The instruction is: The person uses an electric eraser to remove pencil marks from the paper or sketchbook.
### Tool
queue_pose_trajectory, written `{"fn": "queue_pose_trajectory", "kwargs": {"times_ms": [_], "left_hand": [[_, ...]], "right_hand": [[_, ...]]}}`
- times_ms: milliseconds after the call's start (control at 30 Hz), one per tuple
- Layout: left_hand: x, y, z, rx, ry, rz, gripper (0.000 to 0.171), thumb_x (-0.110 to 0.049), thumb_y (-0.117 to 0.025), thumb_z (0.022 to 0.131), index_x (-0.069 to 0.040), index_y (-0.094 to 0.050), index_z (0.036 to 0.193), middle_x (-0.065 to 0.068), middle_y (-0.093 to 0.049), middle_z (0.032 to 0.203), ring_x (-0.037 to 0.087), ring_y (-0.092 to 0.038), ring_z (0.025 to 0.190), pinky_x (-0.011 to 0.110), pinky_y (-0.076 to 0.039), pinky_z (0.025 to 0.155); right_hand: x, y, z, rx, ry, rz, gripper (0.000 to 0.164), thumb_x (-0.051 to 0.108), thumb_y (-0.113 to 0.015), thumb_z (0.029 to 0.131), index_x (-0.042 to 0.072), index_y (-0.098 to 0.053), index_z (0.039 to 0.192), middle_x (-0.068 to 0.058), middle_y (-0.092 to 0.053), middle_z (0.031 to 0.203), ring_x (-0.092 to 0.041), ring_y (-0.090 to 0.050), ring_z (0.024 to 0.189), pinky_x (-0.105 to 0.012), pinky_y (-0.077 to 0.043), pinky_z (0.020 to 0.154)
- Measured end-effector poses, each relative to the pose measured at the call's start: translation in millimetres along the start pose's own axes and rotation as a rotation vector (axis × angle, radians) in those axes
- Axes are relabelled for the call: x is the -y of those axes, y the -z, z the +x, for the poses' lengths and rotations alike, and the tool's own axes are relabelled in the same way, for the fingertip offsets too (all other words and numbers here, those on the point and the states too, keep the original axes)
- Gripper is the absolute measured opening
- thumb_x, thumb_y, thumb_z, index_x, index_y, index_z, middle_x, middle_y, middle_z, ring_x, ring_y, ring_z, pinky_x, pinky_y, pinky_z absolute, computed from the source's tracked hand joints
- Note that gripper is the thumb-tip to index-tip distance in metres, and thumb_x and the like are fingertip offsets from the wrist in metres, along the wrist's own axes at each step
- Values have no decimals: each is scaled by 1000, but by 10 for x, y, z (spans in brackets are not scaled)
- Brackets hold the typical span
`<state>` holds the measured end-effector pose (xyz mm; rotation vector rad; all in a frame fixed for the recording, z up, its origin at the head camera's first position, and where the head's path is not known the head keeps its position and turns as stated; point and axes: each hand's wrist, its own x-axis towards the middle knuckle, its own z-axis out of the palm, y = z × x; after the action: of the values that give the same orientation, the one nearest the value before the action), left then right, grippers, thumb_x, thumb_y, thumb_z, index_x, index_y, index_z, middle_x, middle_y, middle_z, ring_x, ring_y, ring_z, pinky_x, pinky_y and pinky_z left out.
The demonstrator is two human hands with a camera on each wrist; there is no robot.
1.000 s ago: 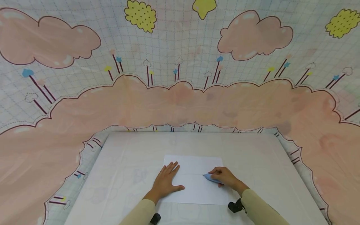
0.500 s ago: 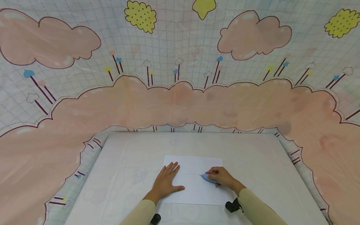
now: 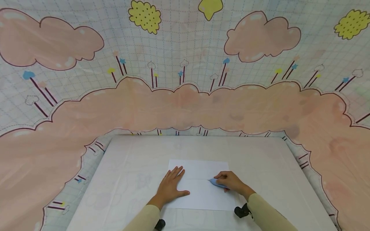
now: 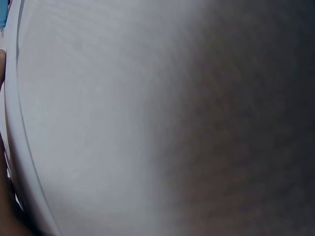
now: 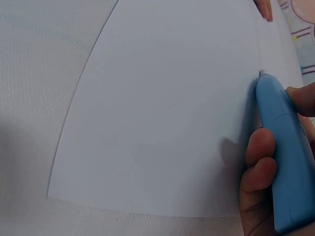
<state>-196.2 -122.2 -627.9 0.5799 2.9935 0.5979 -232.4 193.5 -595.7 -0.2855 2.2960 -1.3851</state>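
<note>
My left hand (image 3: pixel 170 188) lies flat with spread fingers on the left part of a white sheet of paper (image 3: pixel 199 195). On the sheet's right side, my right hand (image 3: pixel 230 181) grips a blue utility knife (image 3: pixel 217 183), its short tip pointing left at a faint line across the paper. In the right wrist view, thumb and curled fingers hold the knife's rounded body (image 5: pixel 281 132), and its small metal tip (image 5: pixel 262 73) is at the paper. The left wrist view is mostly blurred; a bit of the knife (image 4: pixel 3 17) shows at its top left edge.
The paper lies on a pale covered table (image 3: pixel 138 160). Behind it hangs a cloth (image 3: pixel 185 109) printed with clouds and stars. A black wrist device (image 3: pixel 242 211) sits by the right sleeve, another (image 3: pixel 159 224) by the left one.
My right hand shifts the knife slightly left along the faint line, then back right to about where it was a second ago. My left hand stays in place.
</note>
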Motion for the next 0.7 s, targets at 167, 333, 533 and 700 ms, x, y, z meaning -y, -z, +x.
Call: {"fn": "queue_pose_trajectory", "kwargs": {"times_ms": [167, 333, 533, 700], "left_hand": [[2, -1, 2, -1, -1, 1, 100, -75, -61, 77, -14, -37, 153, 1, -29, 162, 25, -20, 151, 49, -16, 123], [0, -5, 6, 4, 3, 13, 100, -76, -60, 77, -15, -36, 153, 1, -28, 162, 24, -19, 151, 48, -15, 123], [-10, -2, 0, 4, 5, 23, 101, -76, -60, 77, -15, -36, 154, 1, -28, 162, 24, -19, 151, 48, -16, 123], [-14, -3, -10, -2, 2, 21, 100, -75, -61, 77, -15, -36, 153, 1, -29, 162, 24, -20, 151, 48, -16, 123]], "right_hand": [[3, -13, 4, -2, 3, -1, 23, 16, -68, 92, 3, -70, 110, -3, -71, 85, -10, -49, 46, -21, -44, 47], [22, -43, 18, 4, 4, 4, 23, 16, -68, 92, 3, -70, 110, -3, -70, 85, -10, -48, 46, -21, -42, 47], [22, -63, 53, 10, 1, 6, 21, 17, -68, 92, 5, -71, 109, -1, -70, 87, -10, -48, 47, -20, -42, 47], [-8, -30, 36, 1, 6, -4, 21, 16, -68, 91, 4, -70, 108, -2, -72, 89, -11, -49, 48, -21, -44, 48]]}}
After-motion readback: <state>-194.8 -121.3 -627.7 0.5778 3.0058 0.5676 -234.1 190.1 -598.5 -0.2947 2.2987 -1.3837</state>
